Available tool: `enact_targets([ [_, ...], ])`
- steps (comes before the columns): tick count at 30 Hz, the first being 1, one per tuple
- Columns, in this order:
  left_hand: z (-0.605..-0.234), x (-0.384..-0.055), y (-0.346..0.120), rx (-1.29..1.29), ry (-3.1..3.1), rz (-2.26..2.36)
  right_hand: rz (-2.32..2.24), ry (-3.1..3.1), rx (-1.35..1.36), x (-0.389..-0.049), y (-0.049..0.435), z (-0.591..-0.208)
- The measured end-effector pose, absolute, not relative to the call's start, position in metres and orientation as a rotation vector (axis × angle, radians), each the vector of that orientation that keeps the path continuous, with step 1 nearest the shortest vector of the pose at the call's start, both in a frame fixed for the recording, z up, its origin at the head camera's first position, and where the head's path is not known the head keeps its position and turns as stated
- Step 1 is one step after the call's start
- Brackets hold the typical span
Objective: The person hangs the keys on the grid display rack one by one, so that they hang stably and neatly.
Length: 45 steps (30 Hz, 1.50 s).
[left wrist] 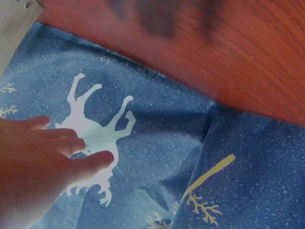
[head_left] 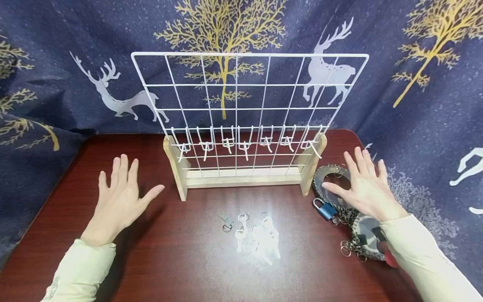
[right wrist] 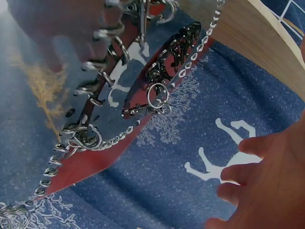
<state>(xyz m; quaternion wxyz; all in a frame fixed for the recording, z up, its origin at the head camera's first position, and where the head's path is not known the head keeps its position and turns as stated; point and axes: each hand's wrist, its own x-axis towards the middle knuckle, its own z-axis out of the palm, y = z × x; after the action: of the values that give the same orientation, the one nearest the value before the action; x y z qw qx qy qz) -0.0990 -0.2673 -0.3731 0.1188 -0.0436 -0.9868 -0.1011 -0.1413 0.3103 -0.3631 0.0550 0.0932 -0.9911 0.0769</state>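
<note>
My left hand [head_left: 120, 193] hovers over the left side of the table with fingers straight and thumb spread, holding nothing. On the right, my right hand [head_left: 364, 184] is held the same way, above two round, shiny plates rimmed with chain. The far plate [head_left: 321, 192] lies beside the rack; the near one [head_left: 364, 230] is partly hidden by my sleeve. Key rings [right wrist: 157, 95] hang on this chain in the right wrist view. A blue padlock [head_left: 326, 211] lies left of my right hand. Several keys [head_left: 240, 238] lie at the table's middle, some washed out by glare.
A white wire grid [head_left: 236, 110] stands in a pale wooden base [head_left: 243, 181] at the back. Several white hooks [head_left: 244, 145] hang in a row on it. Dark blue cloth [head_left: 264, 37] printed with deer and trees surrounds the reddish-brown table [head_left: 170, 260].
</note>
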Motion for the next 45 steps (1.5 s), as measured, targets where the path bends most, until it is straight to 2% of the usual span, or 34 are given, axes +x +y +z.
enact_targets([
  [4,-0.372,-0.096,-0.268,-0.126,-2.894,-0.301,0.194,-3.062,0.307,-0.137,0.307,-0.356],
  [7,-0.369,-0.094,-0.267,-0.123,-2.920,-0.430,0.103,-3.114,0.376,-0.122,0.295,-0.346],
  [15,-0.355,-0.110,-0.239,-0.086,-2.666,-1.334,0.256,-3.128,0.612,-0.074,0.230,-0.332],
  [19,-0.350,-0.126,-0.213,0.026,-2.269,-1.812,0.419,-3.077,0.790,-0.071,0.191,-0.347],
  [22,-0.348,-0.138,-0.194,0.080,-1.984,-1.997,0.496,-3.000,0.949,-0.075,0.164,-0.361],
  [32,-0.354,-0.161,-0.170,-0.015,-1.789,-2.002,0.516,-2.851,1.333,-0.098,0.097,-0.395],
  [45,-0.366,-0.171,-0.166,-0.222,-1.833,-1.649,0.394,-2.807,1.428,-0.100,0.080,-0.409],
])
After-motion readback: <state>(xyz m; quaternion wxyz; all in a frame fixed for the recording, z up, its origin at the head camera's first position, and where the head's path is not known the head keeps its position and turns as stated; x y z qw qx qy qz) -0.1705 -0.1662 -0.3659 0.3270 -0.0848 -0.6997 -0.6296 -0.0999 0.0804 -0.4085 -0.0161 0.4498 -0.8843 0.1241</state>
